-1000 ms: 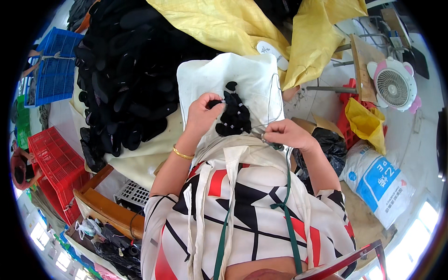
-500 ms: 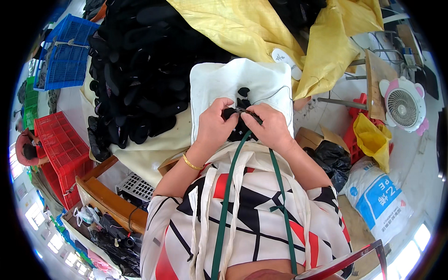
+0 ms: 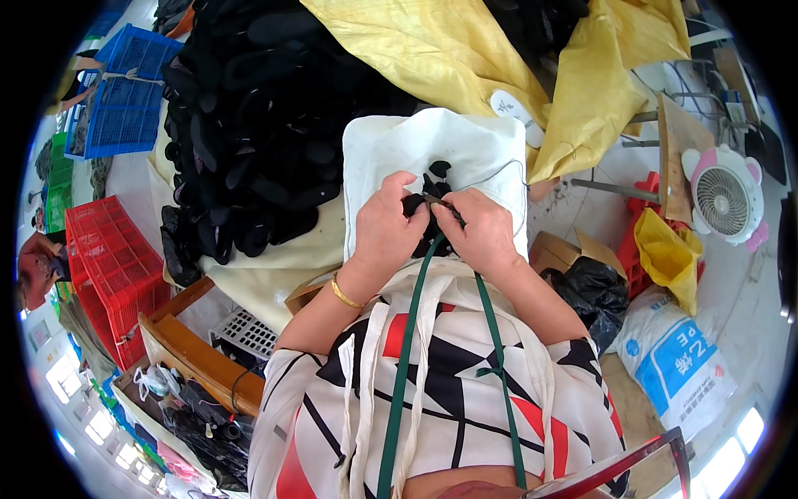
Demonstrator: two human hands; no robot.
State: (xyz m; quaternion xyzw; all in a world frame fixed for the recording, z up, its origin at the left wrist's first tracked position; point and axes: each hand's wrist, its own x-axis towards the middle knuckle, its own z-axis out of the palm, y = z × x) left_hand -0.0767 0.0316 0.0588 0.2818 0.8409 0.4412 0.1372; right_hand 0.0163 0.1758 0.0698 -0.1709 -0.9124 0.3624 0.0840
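Note:
Over a white padded cloth [image 3: 374, 137] on my lap, my two hands work close together. My left hand [image 3: 384, 220] is closed, with a small black fabric piece [image 3: 412, 205] pinched between thumb and fingers. Opposite it, my right hand [image 3: 484, 226] closes on a small dark metal tool [image 3: 437, 200] that looks like thread snips. Its tip meets the black piece; whether its blades are apart cannot be made out. More black scraps [image 3: 440, 169] lie on the cloth just beyond my fingers, and the black material under my hands is partly hidden.
A large heap of black shoe-like pieces [image 3: 249, 125] lies front left. Yellow sacking [image 3: 449, 50] spreads beyond the cloth. At left stand a red crate [image 3: 112, 266] and a blue crate [image 3: 133, 91], with people beside them. To the right are a fan [image 3: 725, 195] and a white sack [image 3: 673, 353].
My hands stay together at nearly the same spot, with small finger shifts. At far left, a person by the red crate has moved, and another person's arms now show by the blue crate.

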